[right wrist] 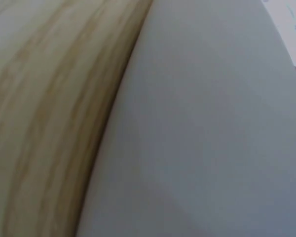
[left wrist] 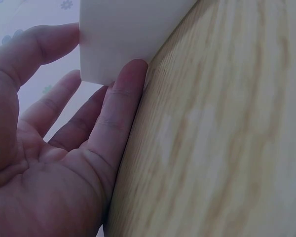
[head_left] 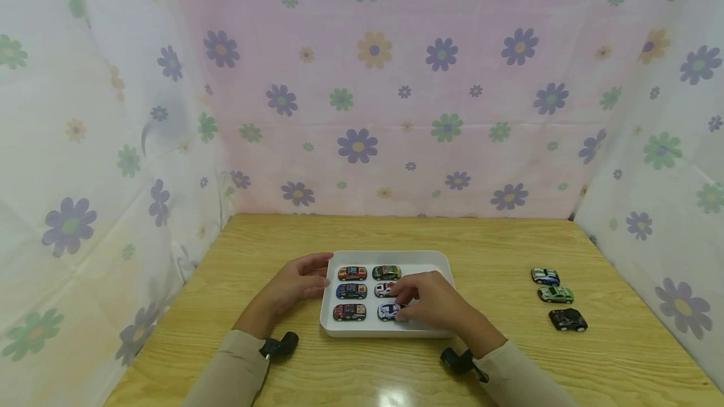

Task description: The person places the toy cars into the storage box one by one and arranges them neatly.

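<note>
- The left hand (head_left: 285, 289) sits at the left wall of the white tray (head_left: 390, 334), fingers apart and lightly bent, their tips against the wall rather than gripping it.
- Inside the tray, the left column holds a red-and-yellow toy car (head_left: 352, 273), a dark blue toy car (head_left: 352, 291) and a dark red toy car (head_left: 349, 313), far to near, each lengthwise left to right.
- In the next column, a dark green toy car (head_left: 387, 272), a red-and-white toy car (head_left: 383, 289) and, nearest the person, a black-and-white toy car (head_left: 387, 312) share that axis.
- The right hand (head_left: 435, 301) is the nearer one to the black-and-white car, which lies just left of its palm; thumb and fingers seem to pinch its right end, though the right wrist view shows mostly tray wall and cannot confirm it.
- Well to the right, on the wooden table (head_left: 492, 256), stand a white-and-blue toy car (head_left: 545, 276), a green toy car (head_left: 555, 295) and a black toy car (head_left: 568, 320).
</note>
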`<state>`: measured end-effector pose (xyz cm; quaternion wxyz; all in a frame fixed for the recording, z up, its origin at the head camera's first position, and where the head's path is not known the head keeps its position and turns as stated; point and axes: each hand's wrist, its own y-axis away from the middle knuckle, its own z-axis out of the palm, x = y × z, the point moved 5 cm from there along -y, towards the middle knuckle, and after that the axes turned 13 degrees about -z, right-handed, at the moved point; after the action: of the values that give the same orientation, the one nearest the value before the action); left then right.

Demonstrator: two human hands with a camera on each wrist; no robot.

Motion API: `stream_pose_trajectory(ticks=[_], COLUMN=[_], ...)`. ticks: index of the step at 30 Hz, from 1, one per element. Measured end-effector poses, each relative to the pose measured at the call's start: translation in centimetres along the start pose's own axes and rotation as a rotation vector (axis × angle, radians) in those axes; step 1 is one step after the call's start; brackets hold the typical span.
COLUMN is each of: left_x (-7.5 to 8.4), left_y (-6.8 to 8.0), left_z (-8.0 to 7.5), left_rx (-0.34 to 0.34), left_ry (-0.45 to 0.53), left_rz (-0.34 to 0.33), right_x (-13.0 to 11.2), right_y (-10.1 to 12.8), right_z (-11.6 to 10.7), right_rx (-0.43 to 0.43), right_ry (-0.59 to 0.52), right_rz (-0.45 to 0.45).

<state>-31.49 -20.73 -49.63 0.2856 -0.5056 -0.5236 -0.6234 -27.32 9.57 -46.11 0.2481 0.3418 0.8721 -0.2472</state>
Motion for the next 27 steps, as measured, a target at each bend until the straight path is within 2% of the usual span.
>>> stream_pose_trajectory(ticks=[9, 17, 27], left_x=[-0.1, 0.1, 0.0], left_y=[-0.1, -0.1, 0.0], left_z=[0.0, 0.0, 0.1], left_rx=[0.000, -0.009, -0.003], left_ry=[-0.002, 0.011, 0.014], left_rz=[0.011, 0.004, -0.005], right_x=[0.0, -0.4, -0.7], right_y=[0.0, -0.1, 0.3], right_z=[0.2, -0.1, -2.5], right_rx=[-0.025, -0.027, 0.023], right_ry=[0.000, 0.029, 0.021], right_rz=[0.012, -0.042, -0.082])
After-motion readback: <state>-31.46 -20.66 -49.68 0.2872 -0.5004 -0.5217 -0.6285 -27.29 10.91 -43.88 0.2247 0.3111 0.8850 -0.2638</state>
